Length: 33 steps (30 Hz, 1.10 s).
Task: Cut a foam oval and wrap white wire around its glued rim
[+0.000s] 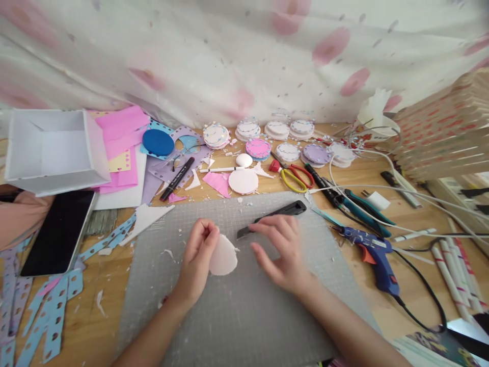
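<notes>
Nearest the camera, the person's left forearm [153, 323] and right forearm [344, 316] reach in over the grey mat [229, 323], the landmark here. Above its middle, the left hand [198, 255] is closed in a pinch, thumb against bent fingers, gripping a white disc [223, 256] by its left edge. The right hand [280, 250] has its thumb and fingers parted, grasping nothing; its fingertips overlap the blade end of a black cutter [280, 215] near the mat's far edge, and whether they touch it I cannot tell.

Beyond the mat's far left corner stands a white box [94, 153], open side towards the camera, pale inner walls showing. Beyond its far right corner, a white container [385, 127] has crumpled white material [379, 103] rising out of it. Decorated round stacks [248, 129] line the wood beyond the mat; a blue glue gun [372, 250] lies just right of it.
</notes>
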Available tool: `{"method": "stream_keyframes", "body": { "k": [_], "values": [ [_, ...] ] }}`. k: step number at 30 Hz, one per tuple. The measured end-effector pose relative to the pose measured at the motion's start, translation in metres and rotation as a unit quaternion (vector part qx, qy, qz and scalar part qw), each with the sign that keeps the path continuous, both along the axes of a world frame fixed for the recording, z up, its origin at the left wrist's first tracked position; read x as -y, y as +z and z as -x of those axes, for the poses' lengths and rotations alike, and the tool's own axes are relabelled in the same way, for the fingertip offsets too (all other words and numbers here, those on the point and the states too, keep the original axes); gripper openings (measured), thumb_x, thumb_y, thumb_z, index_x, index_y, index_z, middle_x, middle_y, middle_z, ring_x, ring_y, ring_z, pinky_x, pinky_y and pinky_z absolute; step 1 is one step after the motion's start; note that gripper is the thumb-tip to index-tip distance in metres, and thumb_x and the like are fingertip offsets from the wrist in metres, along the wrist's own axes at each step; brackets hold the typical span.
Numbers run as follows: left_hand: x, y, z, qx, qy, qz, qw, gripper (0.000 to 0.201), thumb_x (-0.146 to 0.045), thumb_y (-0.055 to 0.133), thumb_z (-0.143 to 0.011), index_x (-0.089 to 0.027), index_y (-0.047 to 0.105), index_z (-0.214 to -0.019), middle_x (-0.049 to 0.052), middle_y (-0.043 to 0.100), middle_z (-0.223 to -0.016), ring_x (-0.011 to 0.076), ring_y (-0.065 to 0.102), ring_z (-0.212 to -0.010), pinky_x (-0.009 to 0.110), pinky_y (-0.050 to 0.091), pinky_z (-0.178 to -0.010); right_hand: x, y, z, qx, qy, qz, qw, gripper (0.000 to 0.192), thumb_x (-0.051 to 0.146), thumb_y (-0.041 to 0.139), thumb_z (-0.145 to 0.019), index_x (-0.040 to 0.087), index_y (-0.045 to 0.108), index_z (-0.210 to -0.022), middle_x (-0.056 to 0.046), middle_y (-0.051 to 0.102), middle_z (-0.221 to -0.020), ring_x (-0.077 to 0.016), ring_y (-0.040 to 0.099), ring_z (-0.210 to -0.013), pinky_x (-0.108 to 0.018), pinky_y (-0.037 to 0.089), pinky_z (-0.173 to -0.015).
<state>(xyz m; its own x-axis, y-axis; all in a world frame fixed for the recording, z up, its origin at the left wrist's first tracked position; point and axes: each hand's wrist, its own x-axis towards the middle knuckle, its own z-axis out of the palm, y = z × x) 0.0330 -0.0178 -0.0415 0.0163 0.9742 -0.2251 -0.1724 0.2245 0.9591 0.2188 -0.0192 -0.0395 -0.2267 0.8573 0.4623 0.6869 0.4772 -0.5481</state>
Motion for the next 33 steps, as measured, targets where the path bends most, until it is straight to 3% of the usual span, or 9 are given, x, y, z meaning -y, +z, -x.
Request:
{"method": "stream_keyframes", "body": {
  "k": [2, 5, 11, 15, 19, 22, 25, 29, 33],
  "values": [
    [0.001, 0.0, -0.002, -0.009, -0.007, -0.016, 1.0, 0.02, -0.038, 0.054, -0.091, -0.022, 0.05, -0.081, -0.005, 0.043, -0.074, 0.0091, 0.038, -0.064, 0.017, 0.033, -0.057, 0.007, 0.003, 0.007, -0.071, 0.092, 0.056, 0.992, 0.02, 0.025, 0.058, -0.087, 0.018, 0.06, -0.105, -0.009, 0.062, -0.096, -0.0232, 0.055, -0.089, -0.039, 0.041, -0.079],
    [0.001, 0.001, -0.002, -0.007, -0.025, -0.03, 0.999, 0.02, -0.039, 0.055, -0.09, -0.022, 0.051, -0.08, -0.004, 0.044, -0.075, 0.0093, 0.04, -0.067, 0.017, 0.035, -0.059, 0.01, 0.002, 0.015, -0.151, 0.153, 0.119, 0.969, 0.006, 0.019, 0.055, -0.089, 0.017, 0.059, -0.093, -0.006, 0.062, -0.086, -0.0191, 0.054, -0.08, -0.034, 0.041, -0.074],
    [-0.002, 0.0, 0.005, 0.035, -0.098, -0.019, 0.994, 0.027, -0.04, 0.068, -0.079, -0.025, 0.06, -0.099, 0.0, 0.059, -0.089, 0.0122, 0.053, -0.075, 0.019, 0.045, -0.063, 0.008, -0.002, 0.014, -0.313, 0.106, 0.212, 0.92, 0.011, 0.023, 0.058, -0.089, 0.019, 0.058, -0.079, -0.001, 0.056, -0.075, -0.0158, 0.05, -0.071, -0.03, 0.04, -0.067],
    [-0.003, 0.001, 0.006, -0.008, -0.102, -0.002, 0.995, 0.021, -0.034, 0.073, -0.074, -0.021, 0.066, -0.088, 0.0, 0.062, -0.078, 0.0124, 0.055, -0.07, 0.02, 0.047, -0.06, 0.007, 0.0, 0.008, -0.373, 0.12, 0.27, 0.879, 0.017, 0.025, 0.062, -0.087, 0.02, 0.058, -0.072, -0.001, 0.055, -0.075, -0.0163, 0.05, -0.073, -0.03, 0.038, -0.068],
    [-0.002, 0.002, 0.008, -0.018, -0.117, 0.016, 0.993, 0.024, -0.032, 0.077, -0.067, -0.02, 0.067, -0.085, -0.001, 0.063, -0.075, 0.013, 0.056, -0.067, 0.021, 0.048, -0.058, 0.004, 0.004, 0.002, -0.378, 0.167, 0.291, 0.863, 0.023, 0.025, 0.066, -0.084, 0.019, 0.058, -0.064, 0.0, 0.054, -0.068, -0.0164, 0.047, -0.069, -0.031, 0.035, -0.067],
    [-0.003, 0.003, 0.013, -0.012, -0.164, 0.025, 0.986, 0.02, -0.031, 0.076, -0.067, -0.019, 0.066, -0.079, -0.002, 0.058, -0.069, 0.0111, 0.052, -0.062, 0.019, 0.045, -0.054, 0.001, 0.002, -0.002, -0.398, 0.213, 0.314, 0.836, 0.025, 0.028, 0.064, -0.085, 0.018, 0.059, -0.062, -0.001, 0.053, -0.065, -0.0164, 0.046, -0.066, -0.031, 0.033, -0.064],
    [-0.005, 0.004, 0.017, -0.021, -0.193, 0.024, 0.981, 0.018, -0.029, 0.074, -0.068, -0.018, 0.062, -0.073, -0.004, 0.05, -0.065, 0.0092, 0.045, -0.058, 0.018, 0.039, -0.051, 0.0, -0.002, -0.005, -0.457, 0.204, 0.3, 0.812, 0.027, 0.03, 0.057, -0.09, 0.019, 0.058, -0.065, 0.0, 0.05, -0.065, -0.0157, 0.044, -0.064, -0.029, 0.033, -0.061],
    [-0.007, 0.009, 0.017, -0.055, -0.188, -0.04, 0.98, 0.014, -0.025, 0.069, -0.072, -0.018, 0.057, -0.068, -0.005, 0.043, -0.065, 0.0086, 0.04, -0.058, 0.018, 0.033, -0.051, -0.001, -0.006, -0.005, -0.437, 0.133, 0.224, 0.861, 0.006, 0.026, 0.055, -0.09, 0.023, 0.06, -0.089, -0.002, 0.052, -0.082, -0.017, 0.047, -0.076, -0.03, 0.037, -0.069],
    [-0.007, 0.013, 0.012, -0.117, -0.201, -0.092, 0.968, 0.015, -0.018, 0.066, -0.074, -0.017, 0.058, -0.061, -0.004, 0.041, -0.067, 0.0103, 0.043, -0.061, 0.021, 0.031, -0.053, 0.001, -0.001, -0.002, -0.312, 0.132, 0.162, 0.927, 0.018, 0.027, 0.058, -0.087, 0.022, 0.058, -0.105, -0.006, 0.057, -0.094, -0.0205, 0.052, -0.088, -0.035, 0.042, -0.078]
  ]
}}
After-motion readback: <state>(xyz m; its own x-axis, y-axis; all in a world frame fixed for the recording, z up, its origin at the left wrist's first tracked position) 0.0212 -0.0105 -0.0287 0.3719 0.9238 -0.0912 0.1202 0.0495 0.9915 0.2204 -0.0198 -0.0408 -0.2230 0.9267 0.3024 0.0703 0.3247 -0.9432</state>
